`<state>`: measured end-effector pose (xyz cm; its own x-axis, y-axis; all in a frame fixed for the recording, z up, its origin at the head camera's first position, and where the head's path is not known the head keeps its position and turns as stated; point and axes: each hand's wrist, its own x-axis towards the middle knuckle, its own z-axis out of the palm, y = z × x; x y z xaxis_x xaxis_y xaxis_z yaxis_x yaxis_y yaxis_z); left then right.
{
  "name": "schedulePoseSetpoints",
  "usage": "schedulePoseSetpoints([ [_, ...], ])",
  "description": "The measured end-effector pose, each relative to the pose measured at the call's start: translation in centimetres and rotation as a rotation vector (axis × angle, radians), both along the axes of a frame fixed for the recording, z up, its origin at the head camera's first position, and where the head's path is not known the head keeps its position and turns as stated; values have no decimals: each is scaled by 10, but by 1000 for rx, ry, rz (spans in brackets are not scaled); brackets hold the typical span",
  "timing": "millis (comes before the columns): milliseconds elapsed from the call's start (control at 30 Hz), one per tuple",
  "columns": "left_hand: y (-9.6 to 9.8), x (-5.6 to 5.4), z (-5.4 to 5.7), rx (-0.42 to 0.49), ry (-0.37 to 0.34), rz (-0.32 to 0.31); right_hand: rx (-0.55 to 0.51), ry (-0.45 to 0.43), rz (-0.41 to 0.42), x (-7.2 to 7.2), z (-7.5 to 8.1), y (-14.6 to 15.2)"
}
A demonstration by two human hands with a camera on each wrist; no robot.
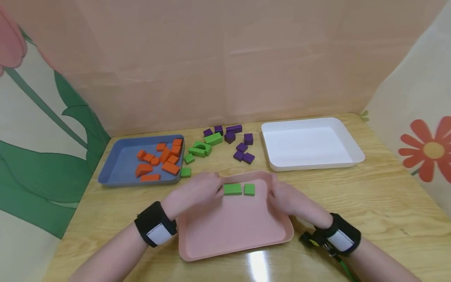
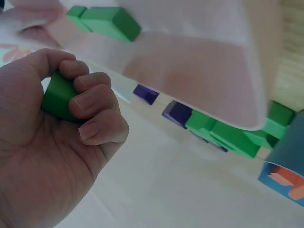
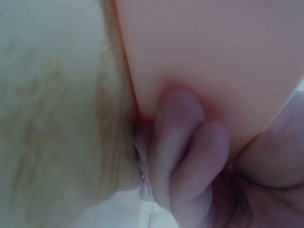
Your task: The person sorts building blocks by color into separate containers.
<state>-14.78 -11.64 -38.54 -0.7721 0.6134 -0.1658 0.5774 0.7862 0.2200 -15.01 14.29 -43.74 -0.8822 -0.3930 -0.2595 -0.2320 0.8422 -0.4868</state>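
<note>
Centrally, low in the head view, a pink tray [image 1: 236, 227] is gripped at its right side by the right hand [image 1: 283, 196]. By the left hand [image 1: 199, 190], left of centre, a green block [image 2: 58, 99] is clasped; inside the tray's upper part, a green cuboid [image 1: 232, 189] and a squarer green piece [image 1: 249, 190] are seen.

The person's head view looks down toward twelve o'clock; near, palm-side wrist views share its shallow pink rectangular tray [image 1: 234, 231].
</note>
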Motion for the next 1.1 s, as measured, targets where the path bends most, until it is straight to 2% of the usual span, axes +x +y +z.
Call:
schedulePoseSetpoints([
  [233,-7,2,-9,-28,48,-12,-4,-21,-3,0,1,2],
  [600,-4,7,-18,-169,129,-39,3,5,9,1,1,2],
  [767,-2,9,-23,-187,139,-53,6,28,19,1,2,2],
  [900,-1,11,-28,-201,145,-87,-1,25,16,1,2,3],
  [1100,0,12,-29,-168,162,-86,-4,31,21,1,1,3],
])
